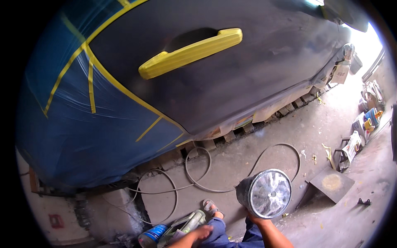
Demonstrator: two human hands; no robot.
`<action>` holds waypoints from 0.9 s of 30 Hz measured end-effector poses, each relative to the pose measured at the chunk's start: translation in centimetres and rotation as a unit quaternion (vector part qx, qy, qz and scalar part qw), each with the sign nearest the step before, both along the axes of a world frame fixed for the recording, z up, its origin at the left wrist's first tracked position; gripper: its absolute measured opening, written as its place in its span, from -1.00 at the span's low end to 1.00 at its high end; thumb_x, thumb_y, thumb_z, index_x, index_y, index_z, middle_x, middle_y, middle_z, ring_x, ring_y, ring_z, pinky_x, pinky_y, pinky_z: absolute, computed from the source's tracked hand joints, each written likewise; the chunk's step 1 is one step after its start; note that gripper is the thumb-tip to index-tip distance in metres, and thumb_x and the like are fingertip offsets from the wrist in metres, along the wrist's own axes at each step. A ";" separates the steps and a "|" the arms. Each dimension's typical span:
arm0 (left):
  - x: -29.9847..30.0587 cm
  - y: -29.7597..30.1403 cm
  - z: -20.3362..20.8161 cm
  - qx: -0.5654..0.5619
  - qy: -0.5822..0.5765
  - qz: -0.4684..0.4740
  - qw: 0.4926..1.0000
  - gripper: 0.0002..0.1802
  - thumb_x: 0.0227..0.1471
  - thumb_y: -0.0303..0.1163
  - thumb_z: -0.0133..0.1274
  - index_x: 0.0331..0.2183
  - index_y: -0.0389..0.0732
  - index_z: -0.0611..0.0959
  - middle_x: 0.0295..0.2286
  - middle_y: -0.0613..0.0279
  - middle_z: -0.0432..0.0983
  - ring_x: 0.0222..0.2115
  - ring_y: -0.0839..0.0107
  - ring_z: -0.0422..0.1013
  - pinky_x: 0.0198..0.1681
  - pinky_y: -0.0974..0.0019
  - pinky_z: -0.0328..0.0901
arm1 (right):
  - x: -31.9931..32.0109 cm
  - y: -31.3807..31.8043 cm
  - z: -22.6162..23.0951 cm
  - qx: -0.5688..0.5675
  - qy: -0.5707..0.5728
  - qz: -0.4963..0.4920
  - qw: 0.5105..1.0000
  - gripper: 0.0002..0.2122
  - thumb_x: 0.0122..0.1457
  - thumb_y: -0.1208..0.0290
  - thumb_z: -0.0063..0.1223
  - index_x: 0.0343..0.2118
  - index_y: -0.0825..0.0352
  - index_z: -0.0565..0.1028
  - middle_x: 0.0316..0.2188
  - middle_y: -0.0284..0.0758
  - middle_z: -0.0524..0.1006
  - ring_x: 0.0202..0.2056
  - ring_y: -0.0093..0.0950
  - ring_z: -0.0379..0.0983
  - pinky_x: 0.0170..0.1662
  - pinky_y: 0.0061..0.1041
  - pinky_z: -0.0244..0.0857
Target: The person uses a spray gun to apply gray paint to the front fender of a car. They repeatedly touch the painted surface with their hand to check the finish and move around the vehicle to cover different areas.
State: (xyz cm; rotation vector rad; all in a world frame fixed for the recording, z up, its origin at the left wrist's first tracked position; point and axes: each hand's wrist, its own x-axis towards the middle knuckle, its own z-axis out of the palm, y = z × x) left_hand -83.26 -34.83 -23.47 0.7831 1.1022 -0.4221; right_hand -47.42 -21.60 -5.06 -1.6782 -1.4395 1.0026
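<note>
My right hand [259, 220] holds a dark, paint-smeared bucket [270, 193] by its near lower side, with most of the fingers hidden behind it. The bucket is tilted, and its round, grey and white blotched end faces up toward me. Over my leg, at the lower middle, my left hand [202, 232] is empty and somewhat blurred, its fingers loosely extended. Ahead stands a car with a dark grey door [215, 87]. Yellow masking tape wraps the door handle [190, 53]. Taped blue plastic sheeting [95, 136] covers the car's left part.
A grey hose [215, 191] loops across the concrete floor. By my left foot are a blue can [153, 235] and a pale green container [188, 225]. A metal plate [332, 184] lies at right, near several cans and a small newspaper-covered stand [350, 149] along the wall.
</note>
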 end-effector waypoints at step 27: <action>22.6 35.8 28.3 0.196 -0.160 0.358 0.899 -0.16 0.07 0.29 -0.34 0.17 -0.14 0.18 0.13 0.12 0.17 0.15 0.24 0.09 0.17 0.10 -0.07 | 15.5 1.8 8.1 0.023 0.019 0.058 0.998 -0.77 -0.01 0.45 0.09 -0.25 0.33 0.47 -0.33 -0.23 0.48 -0.27 -0.33 0.39 -0.18 -0.37 0.26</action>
